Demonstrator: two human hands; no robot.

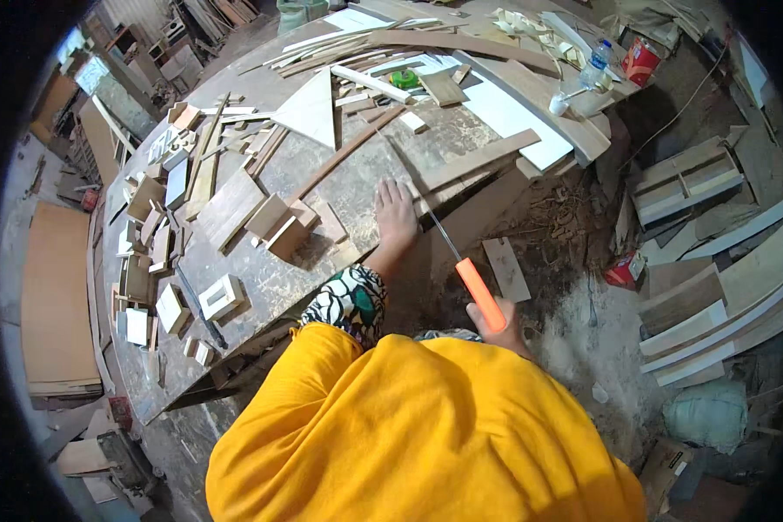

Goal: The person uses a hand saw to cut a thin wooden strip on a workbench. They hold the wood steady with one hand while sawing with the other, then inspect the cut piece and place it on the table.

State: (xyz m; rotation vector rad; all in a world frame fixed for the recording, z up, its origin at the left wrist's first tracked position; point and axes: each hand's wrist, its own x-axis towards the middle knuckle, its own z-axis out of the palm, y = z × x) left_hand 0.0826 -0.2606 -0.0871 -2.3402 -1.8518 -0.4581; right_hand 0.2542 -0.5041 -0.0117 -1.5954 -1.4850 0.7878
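My right hand (506,331) is wrapped round the orange handle of a hand saw (480,294). The saw's long, thin metal blade is seen nearly edge-on and runs forward and left, over the workbench edge. My left hand (395,216) lies palm down on the workbench (357,196), fingers stretched out, just left of the blade. A narrow wooden board (483,161) lies along the bench edge, its left end close to the blade. Whether the blade touches this board I cannot tell. My right fingers are partly hidden by the handle and yellow sleeve.
Left of my left hand stand several small wooden blocks and boxes (222,297). A long brown strip (344,155) and a white triangular panel (309,111) lie farther back. At the far right are a plastic bottle (596,65) and a red container (640,61). Wooden frames (687,184) lie on the floor.
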